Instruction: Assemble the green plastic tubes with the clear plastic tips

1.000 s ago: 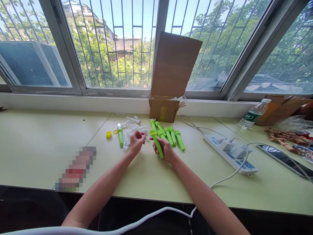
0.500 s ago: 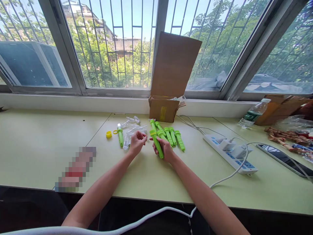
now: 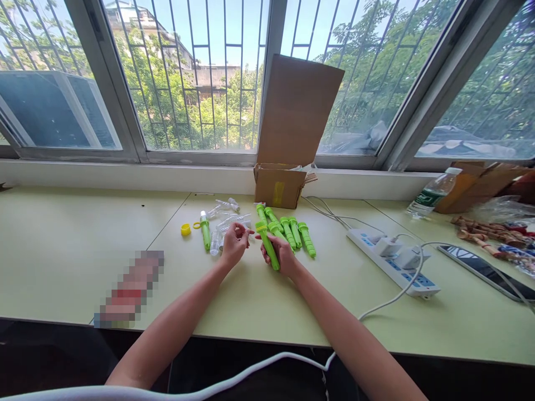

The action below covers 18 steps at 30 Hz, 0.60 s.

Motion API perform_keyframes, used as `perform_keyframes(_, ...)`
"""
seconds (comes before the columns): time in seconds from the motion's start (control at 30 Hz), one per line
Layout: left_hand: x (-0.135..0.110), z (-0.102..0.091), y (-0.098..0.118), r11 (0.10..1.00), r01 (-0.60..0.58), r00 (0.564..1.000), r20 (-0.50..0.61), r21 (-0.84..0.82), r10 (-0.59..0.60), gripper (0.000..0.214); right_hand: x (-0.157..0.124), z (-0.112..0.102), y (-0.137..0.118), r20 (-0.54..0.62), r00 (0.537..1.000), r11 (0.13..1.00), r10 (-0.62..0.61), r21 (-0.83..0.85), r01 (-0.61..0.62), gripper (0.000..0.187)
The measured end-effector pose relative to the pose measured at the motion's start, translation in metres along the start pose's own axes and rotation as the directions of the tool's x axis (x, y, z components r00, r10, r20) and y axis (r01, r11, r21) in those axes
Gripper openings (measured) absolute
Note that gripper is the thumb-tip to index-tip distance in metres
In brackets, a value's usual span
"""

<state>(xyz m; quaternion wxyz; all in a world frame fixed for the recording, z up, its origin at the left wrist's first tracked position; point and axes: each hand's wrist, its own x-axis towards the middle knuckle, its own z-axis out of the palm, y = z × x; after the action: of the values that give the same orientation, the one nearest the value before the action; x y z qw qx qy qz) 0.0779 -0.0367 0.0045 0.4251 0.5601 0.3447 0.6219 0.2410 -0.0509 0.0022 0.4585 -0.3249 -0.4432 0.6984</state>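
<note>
My right hand (image 3: 285, 256) is wrapped round a green plastic tube (image 3: 270, 248) with a ridged collar, which tilts with its collar end away from me. Just left of it, my left hand (image 3: 235, 245) has thumb and fingers pinched together. Whatever may be between those fingertips is too small to make out. Several similar green tubes (image 3: 307, 240) lie behind and to the right of my right hand. Clear plastic tubes (image 3: 214, 243) are scattered behind my left hand, partly hidden by it. Farther left lie another green tube (image 3: 205, 234) with a white tip, a yellow ring (image 3: 196, 225) and a yellow cap (image 3: 185, 229).
An open cardboard box (image 3: 278, 186) stands against the windowsill with its flap raised. To the right are a power strip (image 3: 393, 262) with plugs and cables, a phone (image 3: 485, 270) and a water bottle (image 3: 432, 194). A blurred-out item (image 3: 131, 289) lies at the front left.
My left fingertips have shifted very slightly toward the right hand. The green tube in my right hand stays in nearly the same place.
</note>
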Motion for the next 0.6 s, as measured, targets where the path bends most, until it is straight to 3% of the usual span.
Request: perform_keyframes(0.6,-0.0017,0.0012,0.0057,1.000,0.010,0.999,0.034,-0.014,-0.009,0.033,-0.0006,0.0023,-0.0028,-0.026,0.999,1.000,0.025,0.000,-0.025,0.040)
